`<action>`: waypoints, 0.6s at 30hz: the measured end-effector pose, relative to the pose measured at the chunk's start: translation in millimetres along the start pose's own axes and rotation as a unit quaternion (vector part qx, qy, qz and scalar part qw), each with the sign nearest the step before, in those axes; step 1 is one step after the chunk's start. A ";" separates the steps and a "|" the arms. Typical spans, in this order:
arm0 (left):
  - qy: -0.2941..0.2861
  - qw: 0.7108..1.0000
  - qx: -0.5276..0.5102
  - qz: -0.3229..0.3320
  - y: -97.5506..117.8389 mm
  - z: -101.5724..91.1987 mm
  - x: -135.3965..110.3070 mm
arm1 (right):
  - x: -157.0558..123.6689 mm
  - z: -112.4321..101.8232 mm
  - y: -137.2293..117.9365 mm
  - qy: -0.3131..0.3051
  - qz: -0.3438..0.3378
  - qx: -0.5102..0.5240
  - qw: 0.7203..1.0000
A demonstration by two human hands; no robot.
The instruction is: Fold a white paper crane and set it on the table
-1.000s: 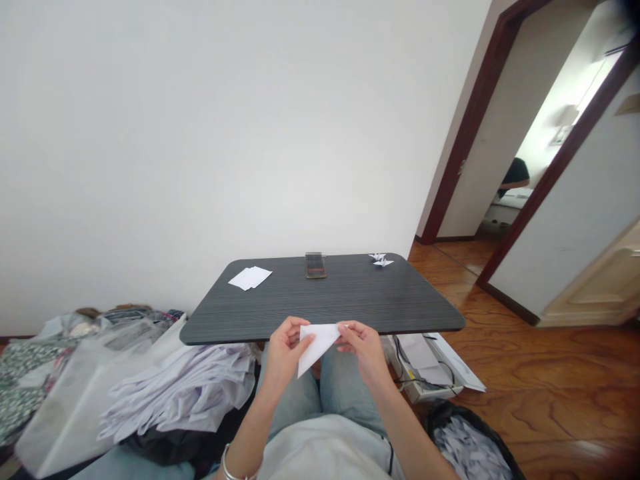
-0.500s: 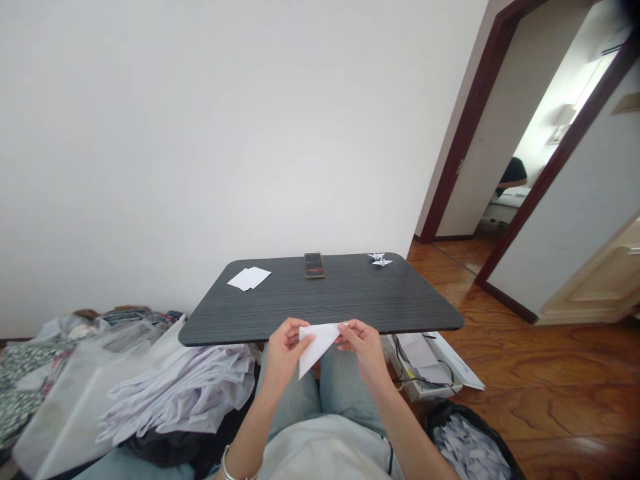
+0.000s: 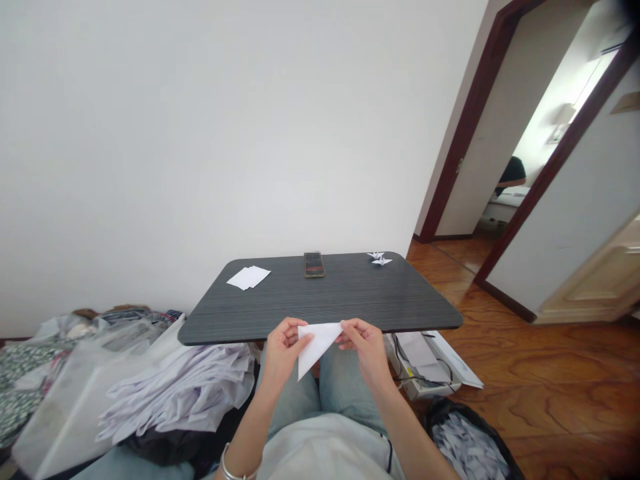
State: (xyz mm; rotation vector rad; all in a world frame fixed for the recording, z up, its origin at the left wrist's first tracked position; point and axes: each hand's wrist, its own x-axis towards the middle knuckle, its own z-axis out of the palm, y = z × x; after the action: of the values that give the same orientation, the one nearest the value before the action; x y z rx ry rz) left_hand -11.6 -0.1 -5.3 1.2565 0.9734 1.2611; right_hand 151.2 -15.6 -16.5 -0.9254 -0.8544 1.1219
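Note:
Between my hands is a white sheet of paper (image 3: 317,345) folded into a triangle, held above my lap at the near edge of the dark table (image 3: 320,300). My left hand (image 3: 286,348) pinches its left side, thumb on the front face. At the right corner, the fingertips of my right hand (image 3: 363,339) close on the paper. One point of the triangle hangs down on the left. On the table's back right lie two small folded paper cranes (image 3: 382,262). Flat white paper sheets (image 3: 249,277) overlap at the left.
A phone (image 3: 314,265) lies at the table's back middle, near the wall. Heaped cloth (image 3: 185,393) and plastic bags (image 3: 85,393) crowd the left. To the right are a white box with cables (image 3: 425,367) and a black bag of paper scraps (image 3: 467,447).
The paper and both hands stay almost in place. My right fingertips have shifted very slightly at the right corner.

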 end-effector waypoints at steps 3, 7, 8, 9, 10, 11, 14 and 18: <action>0.005 1.000 -0.001 -0.001 0.1 0.7 -0.2 | -0.1 0.3 -0.5 0.004 0.000 -0.005 1.000; 0.011 1.000 0.006 0.009 0.9 1.1 -0.9 | -1.1 1.5 -3.4 -0.003 -0.006 -0.025 1.000; 0.012 1.000 0.009 0.013 1.0 1.3 -1.2 | -1.3 1.9 -4.3 -0.010 -0.004 -0.029 1.000; 0.013 1.000 0.013 0.017 1.1 1.5 -1.4 | -1.5 2.3 -5.1 -0.017 -0.001 -0.033 0.999; 0.014 0.999 0.018 0.022 1.0 1.7 -1.6 | -1.5 2.6 -5.8 -0.021 0.003 -0.035 0.999; 0.015 0.999 0.024 0.027 0.8 1.8 -1.7 | -1.5 2.9 -6.3 -0.022 0.006 -0.037 0.999; 0.014 0.999 0.031 0.036 -0.8 1.7 -1.4 | -1.4 3.3 -6.4 -0.015 0.007 -0.037 0.999; 0.010 0.999 0.022 0.030 -3.4 0.9 0.2 | -1.7 2.9 -4.9 -0.017 0.002 -0.033 0.999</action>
State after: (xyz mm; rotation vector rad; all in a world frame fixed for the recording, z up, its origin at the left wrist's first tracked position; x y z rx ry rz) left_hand -10.2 0.3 -8.5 1.3176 0.9884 1.3070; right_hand 149.9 -17.6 -11.0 -0.9658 -0.9229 1.1212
